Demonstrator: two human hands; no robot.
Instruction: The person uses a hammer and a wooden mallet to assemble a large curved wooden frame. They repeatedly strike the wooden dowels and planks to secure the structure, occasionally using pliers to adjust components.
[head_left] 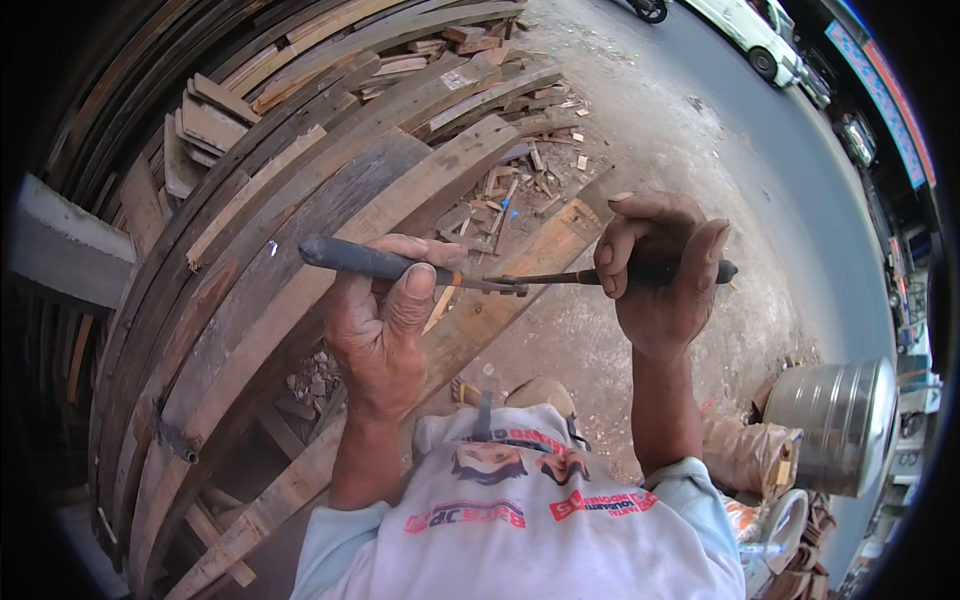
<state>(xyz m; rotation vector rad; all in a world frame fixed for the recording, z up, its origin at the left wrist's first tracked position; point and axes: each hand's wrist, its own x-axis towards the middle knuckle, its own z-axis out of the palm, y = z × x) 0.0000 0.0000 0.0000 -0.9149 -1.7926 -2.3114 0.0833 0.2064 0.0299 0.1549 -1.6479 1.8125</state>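
My left hand (385,330) is closed round a dark-handled metal tool (350,258), its thumb pressed near an orange collar. Opposite it, my right hand (665,275) curls round a similar black handle (727,271), with a thin metal shank (545,279) running left out of the fingers. The metal ends meet or overlap between the hands, above a wooden plank (500,310). I cannot tell whether these are two separate tools or the two arms of one tool. Part of the right handle is hidden inside the palm.
Long timber beams (270,320) lie stacked on the left, with wood scraps (500,205) beyond. At right stand a shiny metal drum (835,425) and a brown wrapped bundle (750,455). A road (760,120) with a white vehicle (745,30) passes at the far right.
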